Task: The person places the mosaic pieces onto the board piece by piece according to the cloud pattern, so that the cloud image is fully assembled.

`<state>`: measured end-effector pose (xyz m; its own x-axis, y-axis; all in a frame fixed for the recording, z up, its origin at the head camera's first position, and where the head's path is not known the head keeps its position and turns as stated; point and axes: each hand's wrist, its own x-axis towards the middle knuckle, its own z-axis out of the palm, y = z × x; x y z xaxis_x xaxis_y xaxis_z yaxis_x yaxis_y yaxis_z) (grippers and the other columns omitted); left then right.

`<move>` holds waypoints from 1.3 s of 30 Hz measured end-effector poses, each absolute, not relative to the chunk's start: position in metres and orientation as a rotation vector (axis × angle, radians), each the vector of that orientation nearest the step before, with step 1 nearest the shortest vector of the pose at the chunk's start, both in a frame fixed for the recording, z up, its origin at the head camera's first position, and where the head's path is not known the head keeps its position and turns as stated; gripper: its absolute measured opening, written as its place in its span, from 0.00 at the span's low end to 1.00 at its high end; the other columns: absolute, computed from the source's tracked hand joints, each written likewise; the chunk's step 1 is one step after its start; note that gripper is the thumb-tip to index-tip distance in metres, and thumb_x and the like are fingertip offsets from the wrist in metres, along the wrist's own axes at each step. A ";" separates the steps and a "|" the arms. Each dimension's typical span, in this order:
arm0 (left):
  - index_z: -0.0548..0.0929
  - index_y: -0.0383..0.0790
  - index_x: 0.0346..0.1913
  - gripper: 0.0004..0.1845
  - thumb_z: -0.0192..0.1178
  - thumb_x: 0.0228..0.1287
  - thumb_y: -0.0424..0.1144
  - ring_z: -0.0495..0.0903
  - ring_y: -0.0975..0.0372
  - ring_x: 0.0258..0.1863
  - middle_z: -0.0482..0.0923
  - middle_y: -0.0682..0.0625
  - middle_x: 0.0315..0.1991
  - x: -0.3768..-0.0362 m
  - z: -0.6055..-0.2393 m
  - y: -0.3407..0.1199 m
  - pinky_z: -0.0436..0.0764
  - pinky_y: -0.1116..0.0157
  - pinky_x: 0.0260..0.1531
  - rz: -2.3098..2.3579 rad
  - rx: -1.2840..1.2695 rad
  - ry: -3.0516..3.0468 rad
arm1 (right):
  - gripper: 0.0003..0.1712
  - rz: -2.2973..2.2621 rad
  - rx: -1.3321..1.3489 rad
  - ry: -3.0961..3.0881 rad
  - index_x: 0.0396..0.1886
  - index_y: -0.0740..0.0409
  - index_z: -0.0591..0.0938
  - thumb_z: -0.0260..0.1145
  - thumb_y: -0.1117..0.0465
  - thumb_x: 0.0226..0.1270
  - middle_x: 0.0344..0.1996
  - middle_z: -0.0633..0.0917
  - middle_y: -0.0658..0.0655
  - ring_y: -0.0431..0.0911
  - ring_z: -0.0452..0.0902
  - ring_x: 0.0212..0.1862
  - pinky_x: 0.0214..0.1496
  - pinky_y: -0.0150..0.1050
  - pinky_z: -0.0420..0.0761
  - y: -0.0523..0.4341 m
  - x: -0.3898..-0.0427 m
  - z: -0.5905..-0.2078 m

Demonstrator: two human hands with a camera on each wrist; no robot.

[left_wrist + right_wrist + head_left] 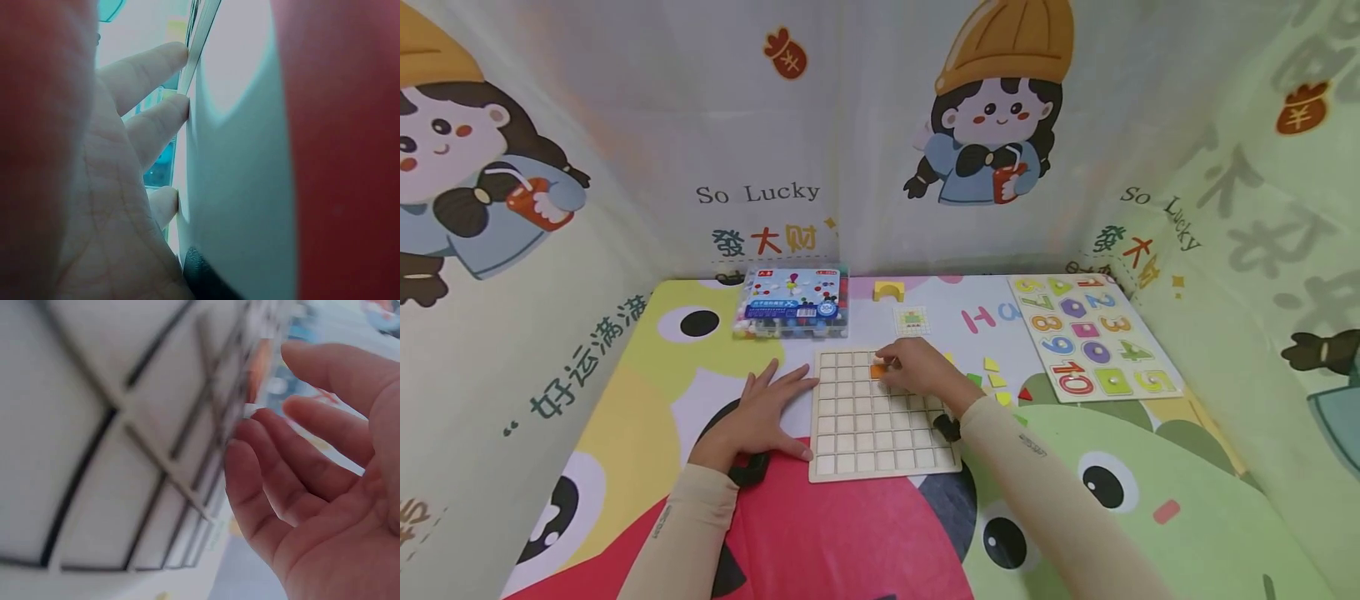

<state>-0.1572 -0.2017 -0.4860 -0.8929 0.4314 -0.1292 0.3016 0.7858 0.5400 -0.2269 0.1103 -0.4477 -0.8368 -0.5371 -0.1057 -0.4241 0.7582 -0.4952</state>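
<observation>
Left hand (pixel 758 410) lies flat w/ fingers spread, fingertips touching the left edge of the wooden grid board (pixel 882 414). Right hand (pixel 917 369) rests on the board's top rows, fingers on an orange tile (pixel 877 370) sitting in a cell. Loose colored pieces (pixel 996 380) lie just right of that hand.

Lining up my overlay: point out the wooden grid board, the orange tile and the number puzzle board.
wooden grid board (pixel 880 454), head view, on a bare cell in its lower middle.
orange tile (pixel 877 371), head view, on its visible face.
number puzzle board (pixel 1093 333), head view, on its middle.
</observation>
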 end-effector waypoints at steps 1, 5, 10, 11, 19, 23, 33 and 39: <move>0.70 0.54 0.80 0.63 0.84 0.35 0.66 0.35 0.35 0.86 0.56 0.47 0.86 -0.157 -0.486 -0.202 0.34 0.25 0.77 0.773 0.569 2.732 | 0.23 -0.704 -0.743 2.714 0.65 0.57 0.86 0.72 0.58 0.72 0.53 0.90 0.56 0.48 0.85 0.52 0.59 0.46 0.86 0.113 -0.224 -0.446; 0.70 0.55 0.80 0.63 0.84 0.34 0.66 0.35 0.36 0.86 0.56 0.48 0.86 -0.155 -0.488 -0.203 0.34 0.25 0.77 0.770 0.561 2.733 | 0.23 -0.798 -0.717 2.729 0.66 0.57 0.85 0.70 0.58 0.74 0.54 0.90 0.56 0.47 0.86 0.51 0.57 0.47 0.87 0.135 -0.214 -0.437; 0.70 0.54 0.80 0.63 0.84 0.35 0.66 0.36 0.35 0.85 0.56 0.47 0.86 -0.154 -0.487 -0.203 0.35 0.25 0.77 0.764 0.568 2.734 | 0.20 -0.833 -0.670 2.818 0.62 0.59 0.87 0.71 0.61 0.73 0.51 0.90 0.57 0.48 0.86 0.48 0.53 0.49 0.87 0.175 -0.208 -0.435; 0.70 0.53 0.80 0.63 0.84 0.35 0.66 0.36 0.34 0.85 0.56 0.47 0.86 -0.154 -0.487 -0.204 0.35 0.25 0.77 0.768 0.571 2.734 | 0.19 -0.819 -0.659 2.839 0.61 0.59 0.87 0.71 0.61 0.73 0.51 0.91 0.57 0.48 0.85 0.47 0.53 0.49 0.87 0.184 -0.208 -0.436; 0.70 0.53 0.80 0.62 0.84 0.36 0.65 0.36 0.33 0.85 0.56 0.46 0.86 -0.155 -0.482 -0.205 0.34 0.25 0.77 0.778 0.579 2.737 | 0.14 -0.656 -0.516 2.918 0.55 0.59 0.91 0.70 0.65 0.73 0.47 0.92 0.58 0.50 0.85 0.45 0.52 0.52 0.86 0.240 -0.225 -0.435; 0.70 0.53 0.80 0.62 0.84 0.36 0.65 0.35 0.34 0.85 0.56 0.46 0.86 -0.156 -0.483 -0.206 0.34 0.25 0.77 0.776 0.579 2.736 | 0.15 -0.546 -0.420 2.893 0.56 0.61 0.90 0.69 0.65 0.73 0.46 0.91 0.59 0.52 0.82 0.45 0.55 0.53 0.85 0.252 -0.233 -0.436; 0.70 0.53 0.80 0.62 0.84 0.37 0.65 0.35 0.34 0.85 0.56 0.47 0.86 -0.157 -0.483 -0.206 0.33 0.25 0.77 0.777 0.582 2.725 | 0.19 -0.490 -0.266 2.815 0.55 0.65 0.89 0.74 0.59 0.71 0.51 0.90 0.63 0.54 0.81 0.47 0.58 0.54 0.84 0.256 -0.233 -0.442; 0.70 0.53 0.80 0.63 0.84 0.37 0.65 0.36 0.34 0.85 0.56 0.47 0.86 -0.158 -0.484 -0.206 0.34 0.25 0.77 0.770 0.586 2.727 | 0.19 -0.495 -0.249 2.819 0.55 0.64 0.90 0.74 0.57 0.71 0.53 0.90 0.64 0.55 0.82 0.50 0.61 0.56 0.84 0.257 -0.234 -0.446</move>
<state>-0.1582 -0.2061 -0.4839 -0.8886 0.4413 -0.1250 0.3107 0.7797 0.5436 -0.2341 0.2567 -0.4455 -0.9494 -0.2127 -0.2311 -0.1211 0.9269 -0.3552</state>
